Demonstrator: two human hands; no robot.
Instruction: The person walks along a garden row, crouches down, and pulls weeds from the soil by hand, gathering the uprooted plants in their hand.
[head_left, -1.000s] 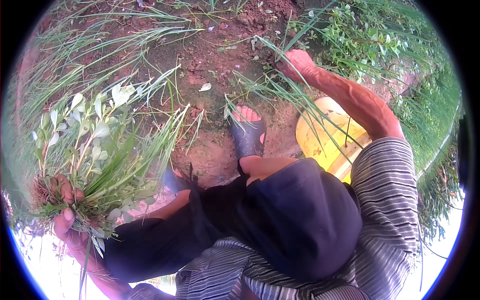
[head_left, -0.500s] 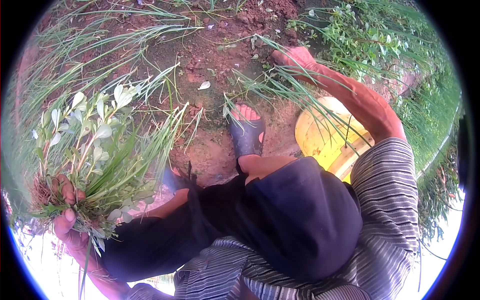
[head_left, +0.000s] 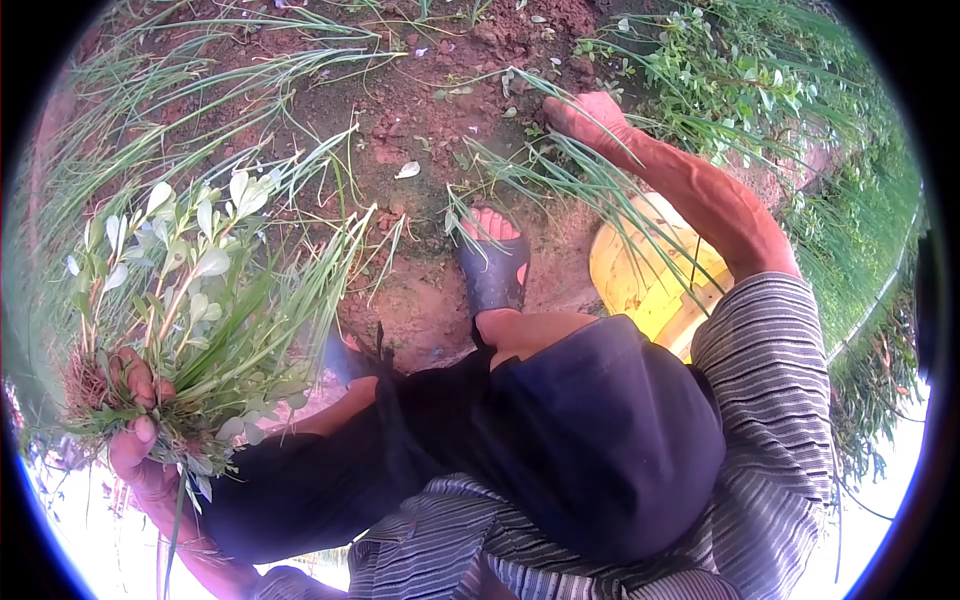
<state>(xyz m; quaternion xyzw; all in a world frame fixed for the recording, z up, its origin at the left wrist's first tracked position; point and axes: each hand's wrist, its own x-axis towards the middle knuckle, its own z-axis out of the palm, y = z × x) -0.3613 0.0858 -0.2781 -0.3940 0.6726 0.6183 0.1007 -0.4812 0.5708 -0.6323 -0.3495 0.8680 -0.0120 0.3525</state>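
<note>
On the left, my left hand point(head_left: 138, 400) is closed around a bunch of uprooted weeds point(head_left: 185, 270), with broad pale leaves, grassy blades and soil-clotted roots at the fist. My right hand point(head_left: 588, 118) is down at the soil on the upper right, fingers curled in and pointing to the ground. Whatever those fingers grip is hidden by the hand itself. Long green onion-like leaves point(head_left: 575, 170) cross just below that wrist. Leafy green weeds point(head_left: 720, 75) grow to the right of it.
Between my right forearm and knee stands a yellow container point(head_left: 640, 260). My sandalled foot point(head_left: 492, 255) rests on the reddish soil point(head_left: 410, 110). Rows of onion-like plants point(head_left: 230, 80) spread over the upper left. Dense greenery point(head_left: 860, 230) lines the right side.
My right forearm and elbow have shifted slightly left, while that hand stays low at the same patch of soil. The left hand still holds the weeds, almost unmoved.
</note>
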